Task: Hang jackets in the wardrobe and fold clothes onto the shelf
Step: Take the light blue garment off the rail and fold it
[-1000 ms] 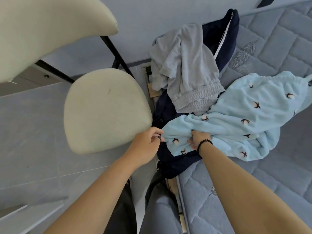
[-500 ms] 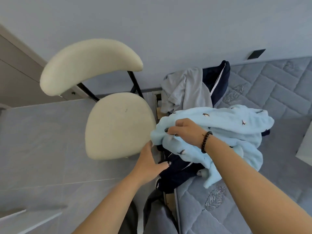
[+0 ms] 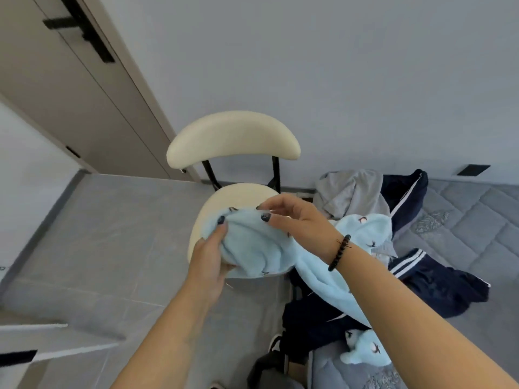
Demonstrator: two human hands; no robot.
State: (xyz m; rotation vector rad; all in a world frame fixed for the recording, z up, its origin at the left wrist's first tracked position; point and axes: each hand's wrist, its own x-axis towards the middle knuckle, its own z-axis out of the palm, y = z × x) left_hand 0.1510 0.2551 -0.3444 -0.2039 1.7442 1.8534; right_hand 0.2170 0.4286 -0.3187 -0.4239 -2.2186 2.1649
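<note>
A fluffy light-blue garment with small dark prints [image 3: 258,245] is lifted over the chair seat and trails back to the bed. My left hand [image 3: 209,254] grips its bunched edge from below, thumb on top. My right hand [image 3: 292,220], with a bead bracelet at the wrist, pinches the fabric from above. A grey garment [image 3: 351,192] and a dark navy jacket with white stripes [image 3: 438,279] lie on the bed's corner.
A cream chair [image 3: 233,138] with black legs stands against the white wall, right in front of me. The grey quilted mattress [image 3: 463,220] is at the right. A beige door [image 3: 73,88] with a black handle is at the upper left. Grey tiled floor [image 3: 112,242] lies to the left.
Both hands have lifted the light-blue garment off the bed pile and carried it left over the chair seat. My view has tilted up, showing the door.
</note>
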